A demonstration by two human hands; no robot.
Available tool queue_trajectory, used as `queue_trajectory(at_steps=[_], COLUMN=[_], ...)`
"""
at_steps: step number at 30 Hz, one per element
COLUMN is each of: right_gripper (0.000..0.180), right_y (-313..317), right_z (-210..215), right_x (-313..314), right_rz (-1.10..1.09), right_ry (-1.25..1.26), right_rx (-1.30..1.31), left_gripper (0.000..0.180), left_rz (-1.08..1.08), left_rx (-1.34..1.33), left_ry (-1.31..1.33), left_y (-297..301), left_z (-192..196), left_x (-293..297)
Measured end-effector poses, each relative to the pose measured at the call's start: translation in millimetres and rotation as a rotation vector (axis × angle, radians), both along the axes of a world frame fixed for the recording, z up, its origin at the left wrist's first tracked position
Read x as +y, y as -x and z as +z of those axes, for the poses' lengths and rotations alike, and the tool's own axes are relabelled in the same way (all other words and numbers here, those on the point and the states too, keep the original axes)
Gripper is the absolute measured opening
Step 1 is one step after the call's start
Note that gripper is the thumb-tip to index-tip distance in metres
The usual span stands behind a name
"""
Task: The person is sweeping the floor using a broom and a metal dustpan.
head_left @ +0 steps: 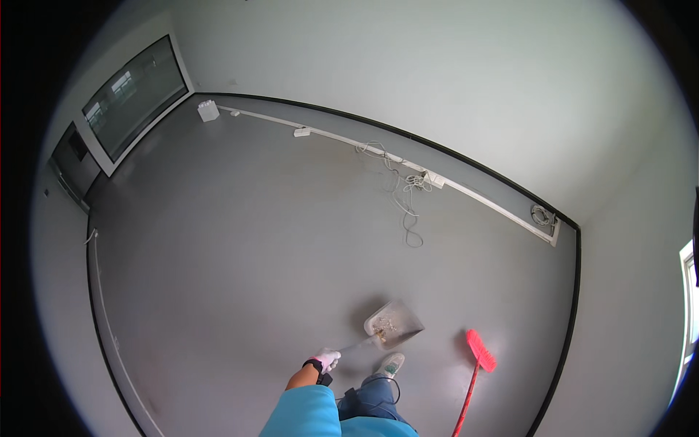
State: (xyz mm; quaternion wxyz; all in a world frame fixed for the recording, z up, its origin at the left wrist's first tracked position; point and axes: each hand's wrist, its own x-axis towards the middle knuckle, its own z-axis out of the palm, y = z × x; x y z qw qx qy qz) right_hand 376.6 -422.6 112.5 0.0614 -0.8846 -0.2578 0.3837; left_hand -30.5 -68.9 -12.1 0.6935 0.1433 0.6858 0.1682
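Head view: the left hand (329,360), wearing a pale glove, is closing around the handle (358,345) of a light-coloured dustpan (409,332), just left of and nearer the wearer than the pan. The dustpan is serving as landmark; it is holding small pale and brown debris (386,325) and casting a shadow to its left on the grey floor (240,262). Whether its base is touching the floor cannot be told. A red broom (480,351) is standing to the right of the dustpan, apart from it, its shaft running out of the picture's lower edge. The right hand is lying out of view, so its state cannot be told. A light shoe (391,365) is resting just on the wearer's side of the dustpan. Well beyond the dustpan, tangled cables (416,183) are trailing from a white trunking strip (488,200).
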Motion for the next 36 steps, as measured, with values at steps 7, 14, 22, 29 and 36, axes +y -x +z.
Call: queue_trajectory(at_steps=[7,14,22,29,36], right_gripper=[0.059,0.055,0.051,0.049,0.047], right_y=[11,29,38,49,60], right_z=[-33,-38,-31,-41,-52], right_x=[-63,-35,4,48,111], right_rz=[0.066,0.198,0.292,0.402,0.555], right_ry=[0.008,0.069,0.080,0.066,0.051], right_rx=[0.048,-0.013,-0.034,0.005,0.051], left_gripper=[0.016,0.010,0.017,0.030,0.032], left_rz=[0.218,0.325,0.348,0.730,0.929], left_rx=[-0.055,0.003,0.051,-0.456,-0.546], left_ry=[0.035,0.128,0.341,0.272,0.255], left_y=[56,88,60,37,97], left_z=[-38,-72,-103,-79,-15], left_x=[-109,-213,-241,-168,-184])
